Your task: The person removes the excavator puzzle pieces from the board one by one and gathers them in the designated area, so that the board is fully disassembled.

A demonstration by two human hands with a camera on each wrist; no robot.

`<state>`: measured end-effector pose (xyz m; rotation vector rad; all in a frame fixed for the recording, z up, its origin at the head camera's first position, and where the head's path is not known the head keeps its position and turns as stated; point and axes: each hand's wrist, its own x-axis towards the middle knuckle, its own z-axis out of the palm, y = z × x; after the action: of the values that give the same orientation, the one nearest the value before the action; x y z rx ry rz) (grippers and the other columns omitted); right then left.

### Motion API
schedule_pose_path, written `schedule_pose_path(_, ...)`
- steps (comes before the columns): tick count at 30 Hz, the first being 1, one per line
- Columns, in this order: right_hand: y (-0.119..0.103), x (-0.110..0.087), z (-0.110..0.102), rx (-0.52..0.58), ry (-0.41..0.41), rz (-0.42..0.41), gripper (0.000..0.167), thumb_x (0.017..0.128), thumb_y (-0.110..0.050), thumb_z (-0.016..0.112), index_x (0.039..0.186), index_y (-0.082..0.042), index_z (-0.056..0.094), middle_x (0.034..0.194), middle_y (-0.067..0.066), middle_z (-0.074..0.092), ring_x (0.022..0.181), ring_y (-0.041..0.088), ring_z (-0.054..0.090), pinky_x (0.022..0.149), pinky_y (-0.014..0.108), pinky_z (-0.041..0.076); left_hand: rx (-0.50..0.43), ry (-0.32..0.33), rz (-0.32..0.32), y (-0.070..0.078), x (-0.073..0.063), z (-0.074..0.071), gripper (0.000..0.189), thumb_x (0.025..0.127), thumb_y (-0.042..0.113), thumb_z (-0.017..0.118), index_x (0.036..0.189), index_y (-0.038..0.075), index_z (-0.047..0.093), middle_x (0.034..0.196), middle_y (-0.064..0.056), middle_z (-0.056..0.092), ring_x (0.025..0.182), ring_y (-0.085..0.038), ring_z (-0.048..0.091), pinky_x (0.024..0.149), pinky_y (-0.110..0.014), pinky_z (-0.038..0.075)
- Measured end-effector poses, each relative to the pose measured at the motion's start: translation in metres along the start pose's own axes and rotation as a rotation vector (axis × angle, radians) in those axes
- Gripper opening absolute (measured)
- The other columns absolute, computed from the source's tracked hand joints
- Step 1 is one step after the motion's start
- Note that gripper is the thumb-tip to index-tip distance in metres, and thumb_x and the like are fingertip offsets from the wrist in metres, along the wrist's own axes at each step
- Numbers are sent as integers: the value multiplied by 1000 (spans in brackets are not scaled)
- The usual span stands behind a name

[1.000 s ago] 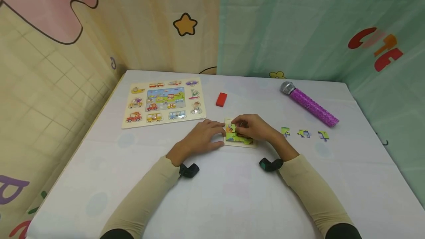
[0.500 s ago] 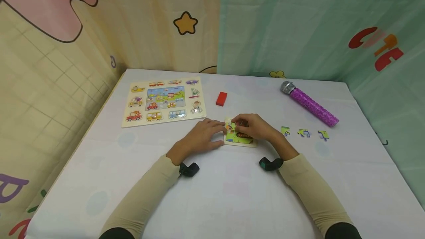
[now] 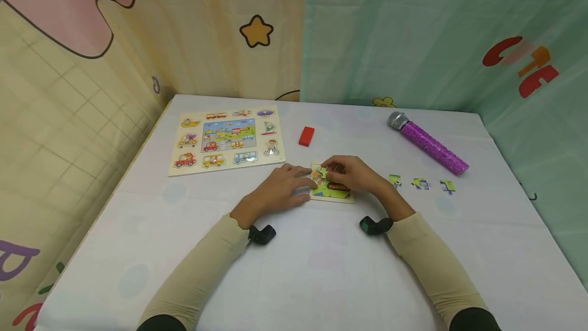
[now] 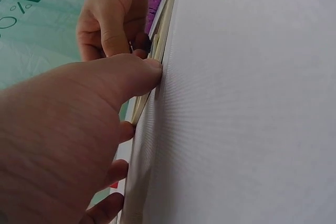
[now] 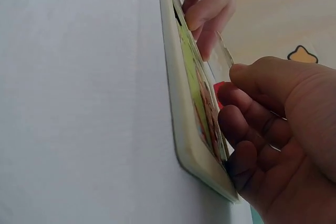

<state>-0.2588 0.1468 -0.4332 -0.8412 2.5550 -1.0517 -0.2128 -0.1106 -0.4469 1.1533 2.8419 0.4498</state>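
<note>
A small jigsaw board (image 3: 332,200) with a pale rim and green picture pieces lies on the table between the hands. My left hand (image 3: 281,190) rests along its left edge, with the thumb near the front corner and the fingers reaching onto the surface. Above the upper part of the board, my right hand (image 3: 352,173) pinches a thin puzzle piece (image 5: 226,50) between thumb and fingers. A brown-striped picture (image 3: 339,187) shows below that hand. My right hand hides the board's upper right. To the right lie three loose puzzle pieces (image 3: 420,184) in a row.
A larger vehicle puzzle board (image 3: 197,167) lies at the back left. A red block (image 3: 306,136) sits behind the small board, and a glittery purple microphone (image 3: 432,146) lies at the back right. Patterned curtains (image 3: 395,29) stand behind the white table (image 3: 303,269).
A finger of my left hand has shifted slightly right over the board. My right hand has moved only a little, and more of the brown-striped picture shows beneath it.
</note>
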Motion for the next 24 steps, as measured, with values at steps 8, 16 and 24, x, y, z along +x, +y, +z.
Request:
schedule_pose_path(8, -5, -15, -40, -10, 124, -11, 27, 100, -14, 66, 126, -8, 68, 107, 5, 68, 95, 22, 61, 78, 37, 53, 30, -11, 22, 2, 0, -2, 39, 100, 37, 61, 140, 35, 62, 152, -5, 48, 133, -32, 44, 105, -50, 39)
schedule_pose_path(16, 18, -66, -65, -101, 174, 78, 26, 102, -18, 64, 126, -9, 69, 108, 5, 68, 95, 22, 60, 77, 35, 52, 35, 2, 53, 5, -2, -1, 34, 100, 31, 62, 134, 32, 67, 150, -9, 48, 132, -35, 45, 104, -52, 40)
schedule_pose_path(24, 44, -122, -65, -163, 133, 121, 22, 98, -11, 68, 119, -5, 70, 98, 0, 68, 91, 19, 60, 77, 31, 52, 41, 11, 41, 6, -2, -3, 34, 101, 30, 61, 135, 31, 67, 150, -9, 49, 132, -35, 44, 104, -52, 40)
